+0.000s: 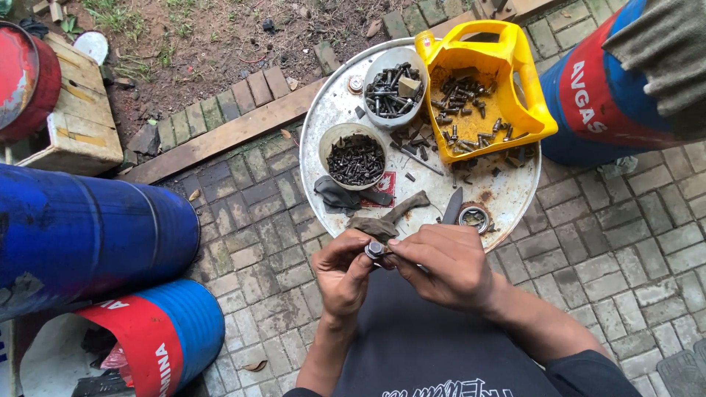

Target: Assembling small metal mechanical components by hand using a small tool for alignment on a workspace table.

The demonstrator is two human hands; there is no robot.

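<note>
Seen from above, 2 bare hands meet just below the near edge of a round metal drum lid (507, 198) used as a surface. The left hand (342, 276) is curled closed, pinching a small bolt with a nut (374, 250) at its fingertips. The right hand (448, 266) reaches in from the right, fingers closed lightly on the same bolt, which lies between both hands. Beyond them sit 2 white bowls of bolts (356, 158) and a cut yellow jug (485, 88) holding more bolts.

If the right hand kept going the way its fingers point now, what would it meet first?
The right hand points toward the left hand; it would first meet the bolt pinched between both, then the left hand's fingers.
</note>
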